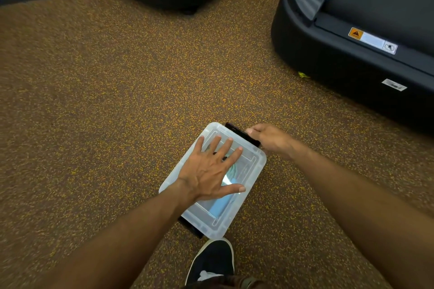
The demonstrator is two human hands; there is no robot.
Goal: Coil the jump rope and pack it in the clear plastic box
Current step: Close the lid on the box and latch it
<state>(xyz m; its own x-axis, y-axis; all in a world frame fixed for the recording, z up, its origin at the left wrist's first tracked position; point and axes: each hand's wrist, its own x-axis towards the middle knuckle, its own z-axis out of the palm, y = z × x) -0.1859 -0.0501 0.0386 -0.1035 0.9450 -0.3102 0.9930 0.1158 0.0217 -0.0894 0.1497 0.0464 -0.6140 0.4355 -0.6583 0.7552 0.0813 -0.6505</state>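
Clear plastic box (pixel 254 162) lay lidded on floor; rope w/in, dimly seen. Left hand (pixel 206 175) pressed flat, fingers spread, atop lid. Right hand (pixel 270 139) pinched black latch (pixel 237 131) at box's far end. Recommend: hold lid down, snap latch fully.
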